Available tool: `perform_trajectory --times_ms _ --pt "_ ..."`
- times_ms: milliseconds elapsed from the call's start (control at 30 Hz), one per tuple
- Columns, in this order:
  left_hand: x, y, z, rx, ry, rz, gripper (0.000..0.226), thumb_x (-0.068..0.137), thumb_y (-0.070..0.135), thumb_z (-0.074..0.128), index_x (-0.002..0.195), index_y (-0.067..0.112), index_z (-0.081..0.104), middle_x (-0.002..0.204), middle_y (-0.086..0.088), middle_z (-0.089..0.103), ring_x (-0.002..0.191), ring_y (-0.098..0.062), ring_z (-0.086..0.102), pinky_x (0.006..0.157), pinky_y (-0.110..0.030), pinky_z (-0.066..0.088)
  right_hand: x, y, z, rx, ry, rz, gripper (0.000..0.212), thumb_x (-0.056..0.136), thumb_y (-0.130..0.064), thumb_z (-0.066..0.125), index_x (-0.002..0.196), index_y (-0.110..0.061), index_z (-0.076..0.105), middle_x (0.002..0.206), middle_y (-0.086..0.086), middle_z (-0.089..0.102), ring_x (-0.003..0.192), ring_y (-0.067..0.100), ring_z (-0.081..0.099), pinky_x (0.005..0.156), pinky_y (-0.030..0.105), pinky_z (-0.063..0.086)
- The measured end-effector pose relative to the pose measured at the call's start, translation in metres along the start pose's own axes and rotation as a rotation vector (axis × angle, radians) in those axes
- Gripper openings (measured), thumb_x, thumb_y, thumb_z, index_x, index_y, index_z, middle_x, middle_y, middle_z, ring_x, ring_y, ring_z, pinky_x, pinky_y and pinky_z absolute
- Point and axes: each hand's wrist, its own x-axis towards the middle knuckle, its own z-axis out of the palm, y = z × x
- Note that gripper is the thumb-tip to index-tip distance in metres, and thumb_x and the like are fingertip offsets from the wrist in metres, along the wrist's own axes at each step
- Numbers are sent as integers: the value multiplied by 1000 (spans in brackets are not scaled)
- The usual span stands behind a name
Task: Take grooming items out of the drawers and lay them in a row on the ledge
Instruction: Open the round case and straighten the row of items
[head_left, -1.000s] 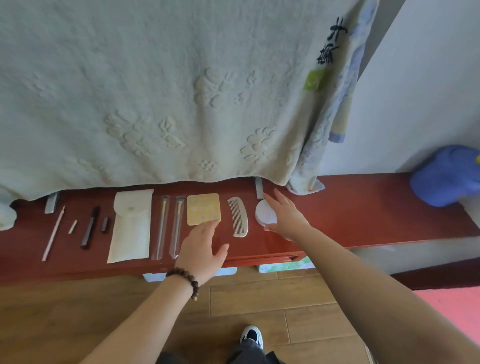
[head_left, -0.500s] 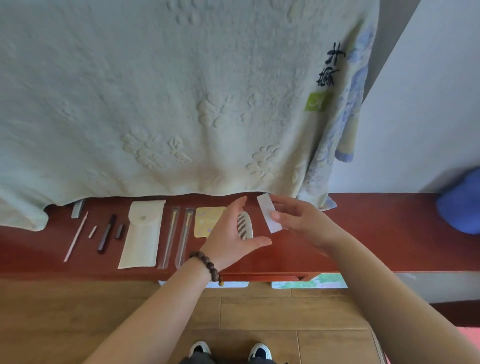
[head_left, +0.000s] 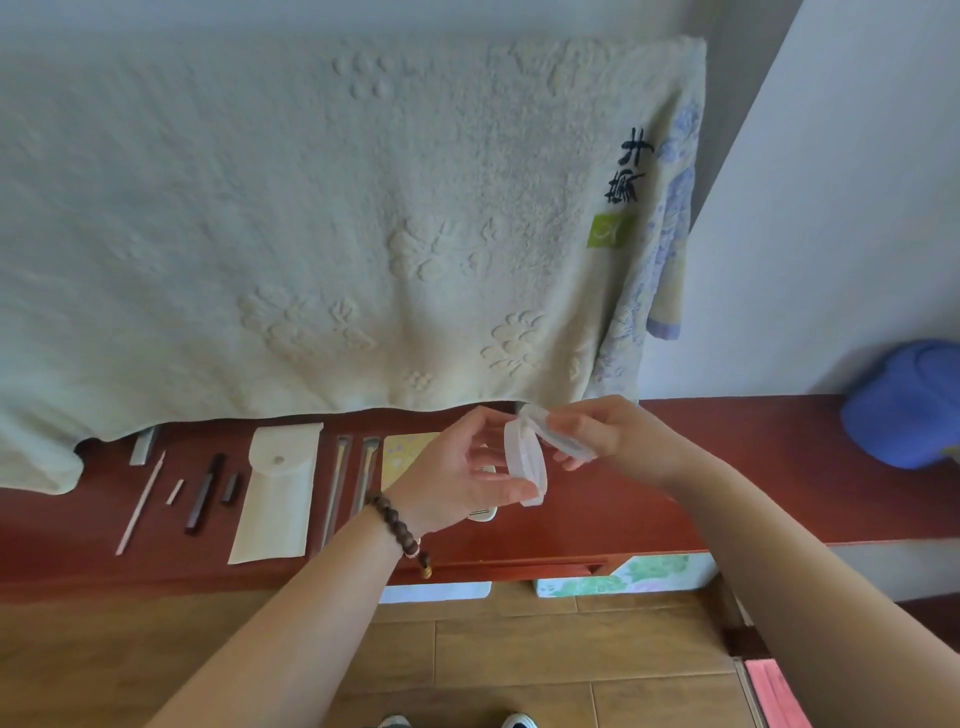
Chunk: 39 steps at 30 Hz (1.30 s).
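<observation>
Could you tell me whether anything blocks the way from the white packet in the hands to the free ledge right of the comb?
Nothing visible does: the packet, held by both hands, hangs above the ledge, which is bare there.

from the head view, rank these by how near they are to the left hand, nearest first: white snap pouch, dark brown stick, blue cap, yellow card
1. yellow card: on the ledge just behind the left hand, partly hidden by it.
2. white snap pouch: flat on the ledge, further left.
3. dark brown stick: left of the pouch, lying lengthwise.
4. blue cap: far right end of the ledge, beyond the right hand.
</observation>
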Motion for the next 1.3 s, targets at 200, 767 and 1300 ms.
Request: perform_trajectory --times_ms 200,767,1300 --pt "-8 -2 -5 -263 -197 -85 66 62 25 86 121 10 60 113 -10 65 106 -28 61 93 -57 48 7 -22 -23 -14 -167 180 54 90 -53 50 98 -3 68 91 27 68 68 29 65 75 35 57" --pt "-6 -21 1 -849 -312 -64 52 73 24 81 120 9 62 119 -16 61 111 -31 60 94 -59 46 4 20 32 775 313 -53 41 99 -31 37 117 -2 60 111 18 69 103 28 67 86 36 57" --pt "-3 -43 -12 -227 -2 -240 53 80 32 74 129 25 54 135 -3 57 124 -14 55 108 -43 41 37 51 14 697 405 109 26 99 -19 46 111 -2 62 102 18 70 91 26 71 71 29 60"
